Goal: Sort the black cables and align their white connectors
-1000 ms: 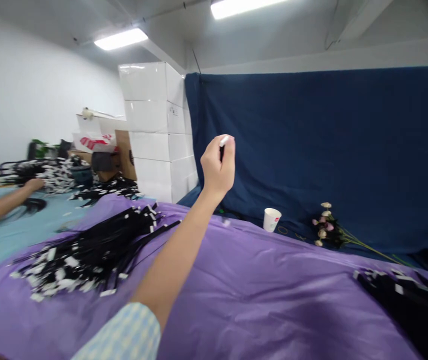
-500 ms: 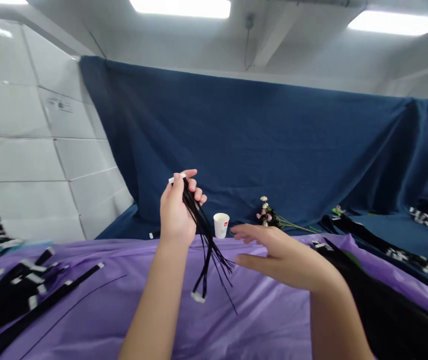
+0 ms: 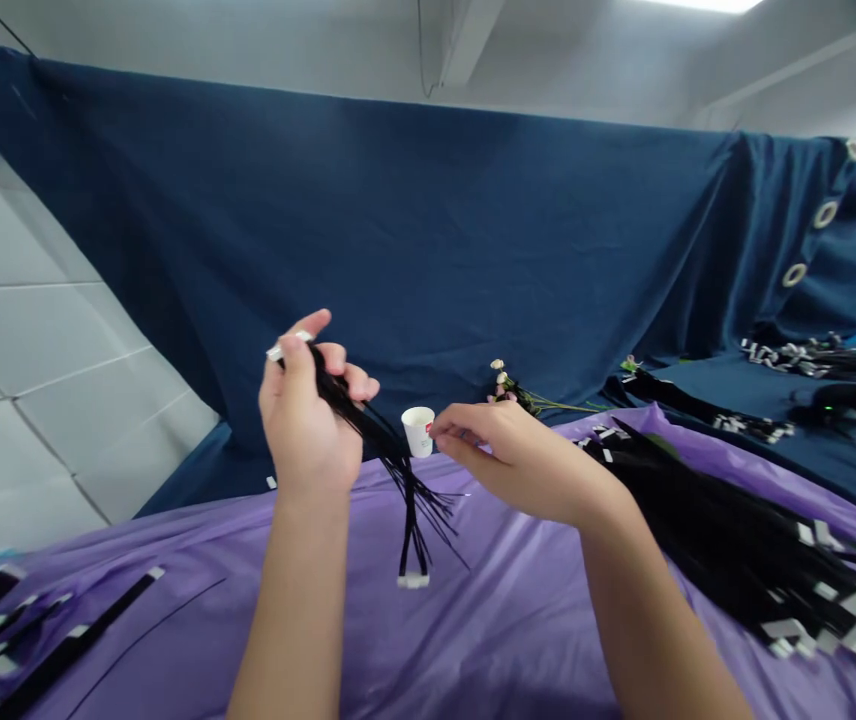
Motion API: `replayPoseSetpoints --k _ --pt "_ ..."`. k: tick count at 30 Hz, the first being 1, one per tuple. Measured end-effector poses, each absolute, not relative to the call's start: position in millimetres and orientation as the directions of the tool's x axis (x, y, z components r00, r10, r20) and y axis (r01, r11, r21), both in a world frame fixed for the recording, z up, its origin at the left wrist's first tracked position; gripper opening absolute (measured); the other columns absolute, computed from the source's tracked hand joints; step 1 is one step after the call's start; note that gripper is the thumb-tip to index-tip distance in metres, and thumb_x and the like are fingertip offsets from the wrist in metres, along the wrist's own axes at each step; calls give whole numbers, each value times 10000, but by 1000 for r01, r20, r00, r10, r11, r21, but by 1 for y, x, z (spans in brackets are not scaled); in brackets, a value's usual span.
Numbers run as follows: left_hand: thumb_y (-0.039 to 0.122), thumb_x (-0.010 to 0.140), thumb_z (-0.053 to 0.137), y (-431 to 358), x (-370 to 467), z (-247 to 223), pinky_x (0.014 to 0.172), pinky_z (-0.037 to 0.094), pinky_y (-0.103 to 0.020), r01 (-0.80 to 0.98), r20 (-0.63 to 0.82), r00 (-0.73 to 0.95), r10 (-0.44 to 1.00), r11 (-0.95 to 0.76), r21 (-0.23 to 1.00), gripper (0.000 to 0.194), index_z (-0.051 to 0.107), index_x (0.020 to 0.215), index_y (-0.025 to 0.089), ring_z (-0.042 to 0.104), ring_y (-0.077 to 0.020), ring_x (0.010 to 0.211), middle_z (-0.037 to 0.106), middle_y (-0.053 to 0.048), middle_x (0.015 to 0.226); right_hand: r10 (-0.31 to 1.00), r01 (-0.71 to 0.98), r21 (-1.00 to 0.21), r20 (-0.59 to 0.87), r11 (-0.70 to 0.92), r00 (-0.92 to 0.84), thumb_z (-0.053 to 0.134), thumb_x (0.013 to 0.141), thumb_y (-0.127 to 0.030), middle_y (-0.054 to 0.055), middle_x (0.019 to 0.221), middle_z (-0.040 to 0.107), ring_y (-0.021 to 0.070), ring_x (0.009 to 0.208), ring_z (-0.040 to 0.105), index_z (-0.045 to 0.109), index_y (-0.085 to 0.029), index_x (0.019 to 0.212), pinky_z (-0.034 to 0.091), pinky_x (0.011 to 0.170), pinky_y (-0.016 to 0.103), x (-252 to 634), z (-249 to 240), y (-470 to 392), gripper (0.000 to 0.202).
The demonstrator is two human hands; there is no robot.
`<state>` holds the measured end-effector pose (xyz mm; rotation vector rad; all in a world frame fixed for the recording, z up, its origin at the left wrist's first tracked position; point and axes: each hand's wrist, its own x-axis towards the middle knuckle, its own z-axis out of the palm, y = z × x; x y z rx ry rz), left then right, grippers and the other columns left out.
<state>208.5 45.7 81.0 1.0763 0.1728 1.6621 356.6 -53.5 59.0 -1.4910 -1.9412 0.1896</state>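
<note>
Left hand [image 3: 306,425] is upright, fingers curled, thumb pinning the cables [image 3: 379,437], which droop right above the purple cloth [image 3: 503,610]. Right hand [image 3: 514,450] points left, fingertips bunched; can't tell if they're pinching anything.

On the table [image 3: 503,620], cable heap [image 3: 64,655] at near left, cable pile [image 3: 720,520] to the right; between them, above the table, cable bundle [image 3: 375,430] in the left hand [image 3: 315,420], right hand [image 3: 522,450] to its right; behind, cup [image 3: 414,432] near the far edge, flowers [image 3: 516,396] right of it, curtain [image 3: 428,220] across the back; boxes [image 3: 30,350] at far left; past the pile, probably more cables [image 3: 825,356], too blurred for certainty
</note>
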Motion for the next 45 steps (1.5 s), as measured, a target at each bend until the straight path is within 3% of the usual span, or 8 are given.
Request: replayPoseSetpoints --k 5,9,15,20,26,33,38,45 --pt "367 999 376 58 192 85 455 358 -195 -786 445 -170 879 -393 478 304 612 891 211 350 -38 430 418 45 595 951 823 -481 220 301 -219 482 895 -191 17 838 700 127 730 595 696 -200 929 410 668 237 366 59 -60 217" --pt "367 1016 337 69 180 84 464 334 -184 -846 368 -243 897 -382 372 283 536 962 173 317 -33 428 394 71 582 955 835 -470 71 286 -287 488 853 -143 30 900 718 137 771 620 731 -196 920 421 666 232 367 55 -53 257" --pt "393 1030 276 87 165 83 455 278 -163 -876 238 -357 904 -412 251 274 441 1003 175 256 -27 409 320 95 564 924 810 -495 -39 313 -381 556 794 -155 14 884 730 131 776 640 758 -216 972 429 653 212 361 54 -47 276" --pt "422 1031 247 95 160 81 453 251 -159 -879 178 -409 895 -439 187 298 420 987 183 249 -24 405 274 96 567 893 776 -509 -32 372 -449 548 805 -160 -1 994 741 111 785 656 743 -234 1071 439 695 200 351 56 -52 338" --pt "397 1035 241 99 160 78 469 258 -172 -895 148 -403 903 -423 142 285 415 960 185 261 -27 406 286 93 576 907 820 -482 -112 308 -406 589 804 -245 26 1041 738 184 947 678 668 -275 1237 476 765 246 343 57 -51 441" --pt "401 1035 234 97 160 79 483 317 -165 -929 158 -305 939 -330 167 308 441 995 177 332 -25 421 336 90 565 904 722 -605 -6 337 -427 626 788 -195 13 995 743 151 863 689 731 -236 1107 491 721 213 363 64 -61 339" --pt "363 1039 206 93 164 82 506 394 -168 -967 163 -126 979 -158 200 300 442 1063 180 414 -32 422 392 84 547 906 594 -717 128 365 -402 649 828 -238 37 1100 708 128 824 685 719 -227 1102 515 646 190 394 69 -79 283" --pt "358 1028 277 87 182 84 601 525 -212 -967 129 -28 991 -59 247 320 516 1067 149 563 -61 491 542 45 588 921 514 -767 272 383 -280 696 825 -326 56 1040 696 120 749 638 717 -210 1063 532 619 205 424 68 -96 265"
